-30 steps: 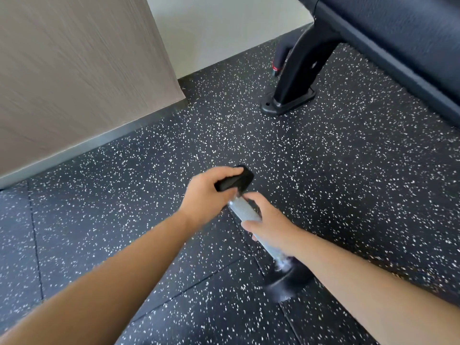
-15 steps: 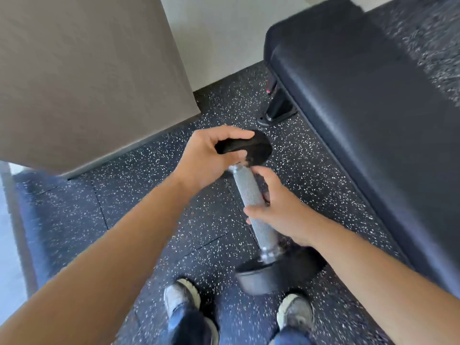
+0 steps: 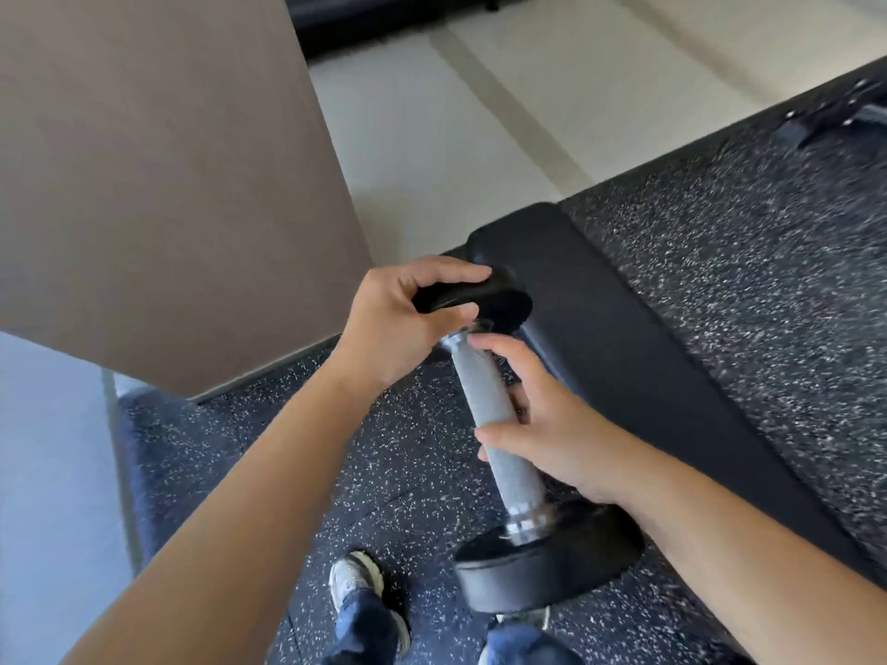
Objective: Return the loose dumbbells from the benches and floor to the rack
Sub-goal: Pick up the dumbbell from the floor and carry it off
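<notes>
Down beside the padded table [image 3: 624,357], the dumbbell [image 3: 497,424] was up and off the floor [image 3: 384,448]! A second earlier its lower head had sat on the speckled rubber. Now it hung clear and tilted, above the person's shoes [image 3: 357,575]. The left hand [image 3: 398,324] was clamped over the top head, fingers curled round its rim. The right hand [image 3: 552,434] gripped the knurled handle, thumb across the front. The view had risen too: the person had straightened up, and the table's top showed where only its leg had before. By my reading the pickup was done and the carry was what remained, though no rack showed anywhere in view. The count: one dumbbell with two black heads, two hands on it, one table, and two shoes below, one half hidden behind the lower head.
</notes>
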The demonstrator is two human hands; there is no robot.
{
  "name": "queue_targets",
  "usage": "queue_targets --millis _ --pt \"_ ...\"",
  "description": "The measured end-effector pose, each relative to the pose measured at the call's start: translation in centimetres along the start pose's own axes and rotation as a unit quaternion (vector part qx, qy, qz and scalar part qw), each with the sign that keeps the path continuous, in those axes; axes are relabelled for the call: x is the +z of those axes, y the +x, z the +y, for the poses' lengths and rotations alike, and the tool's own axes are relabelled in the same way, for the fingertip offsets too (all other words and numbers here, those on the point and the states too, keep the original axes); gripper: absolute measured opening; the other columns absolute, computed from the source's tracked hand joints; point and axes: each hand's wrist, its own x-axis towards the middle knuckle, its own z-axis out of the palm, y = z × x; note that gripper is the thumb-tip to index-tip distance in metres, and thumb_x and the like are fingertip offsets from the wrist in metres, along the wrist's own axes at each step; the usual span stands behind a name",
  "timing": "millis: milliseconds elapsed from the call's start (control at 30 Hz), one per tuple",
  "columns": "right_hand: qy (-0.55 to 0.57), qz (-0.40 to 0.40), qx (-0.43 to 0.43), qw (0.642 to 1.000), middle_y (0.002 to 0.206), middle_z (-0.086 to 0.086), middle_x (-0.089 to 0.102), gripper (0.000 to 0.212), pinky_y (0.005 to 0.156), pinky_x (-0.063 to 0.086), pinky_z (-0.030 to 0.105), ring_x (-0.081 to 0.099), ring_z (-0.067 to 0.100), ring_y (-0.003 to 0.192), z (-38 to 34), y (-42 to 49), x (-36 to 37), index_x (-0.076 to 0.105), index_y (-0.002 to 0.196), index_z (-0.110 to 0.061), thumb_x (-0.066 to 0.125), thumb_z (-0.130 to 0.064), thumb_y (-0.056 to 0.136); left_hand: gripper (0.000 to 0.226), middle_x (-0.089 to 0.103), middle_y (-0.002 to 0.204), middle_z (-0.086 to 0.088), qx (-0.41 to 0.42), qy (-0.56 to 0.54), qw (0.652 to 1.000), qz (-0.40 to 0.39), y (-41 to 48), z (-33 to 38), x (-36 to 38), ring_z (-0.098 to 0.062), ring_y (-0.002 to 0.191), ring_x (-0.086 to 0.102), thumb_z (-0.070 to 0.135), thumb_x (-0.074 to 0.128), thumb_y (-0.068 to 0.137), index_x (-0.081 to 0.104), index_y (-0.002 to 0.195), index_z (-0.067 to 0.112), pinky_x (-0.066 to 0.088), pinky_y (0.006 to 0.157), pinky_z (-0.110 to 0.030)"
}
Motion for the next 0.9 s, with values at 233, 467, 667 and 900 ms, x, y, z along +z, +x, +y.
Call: queue_targets --millis 233,467,667,900 --pt "0.014 -0.009 -0.002 1.0 0.104 -0.005 0.051 0.072 0.075 0.058 0.036 0.064 0.014 0.065 -6.8 -8.8 -0.9 0.042 0.11 -0.059 0.054 0.006 0.08 0.033 0.068 0.09 0.015 0.073 0.038 0.997 0.003 -2.4 10.6 3.2 -0.009 0.088 0.064 0.006 0.07 0.069 0.069 0.085 0.035 0.05 0.085 -0.027" --pt "0.052 0.055 0.022 0.997 0.103 0.005 0.052 0.071 0.069 0.058 0.035 0.062 0.017 0.061 -9.9 -14.6 -1.5 0.047 0.1 -0.058 0.056 0.009 0.079 0.036 0.067 0.091 0.001 0.086 -0.043 0.994 -0.046 -3.7 15.3 6.0 -0.003 0.082 0.063 -0.011 0.067 0.07 0.065 0.097 0.013 0.05 0.077 -0.016" --pt "0.092 0.151 0.048 0.983 0.1 0.006 0.055 0.07 0.069 0.058 0.036 0.062 0.019 0.062 -10.9 -18.4 -1.1 0.047 0.112 -0.051 0.057 0.01 0.078 0.032 0.07 0.086 0.014 0.08 -0.062 0.989 -0.107 -3.2 16.9 8.1 -0.004 0.086 0.065 -0.003 0.074 0.066 0.071 0.083 0.025 0.048 0.076 -0.014" --pt "0.16 0.307 0.045 0.937 0.101 0.008 0.051 0.069 0.074 0.057 0.044 0.061 0.026 0.065 -11.7 -21.6 -0.4 0.048 0.114 -0.045 0.057 0.012 0.077 0.042 0.068 0.099 0.017 0.115 -0.057 0.966 -0.223 -2.5 18.6 11.5 -0.008 0.098 0.062 0.003 0.072 0.071 0.068 0.093 0.039 0.046 0.087 -0.022"
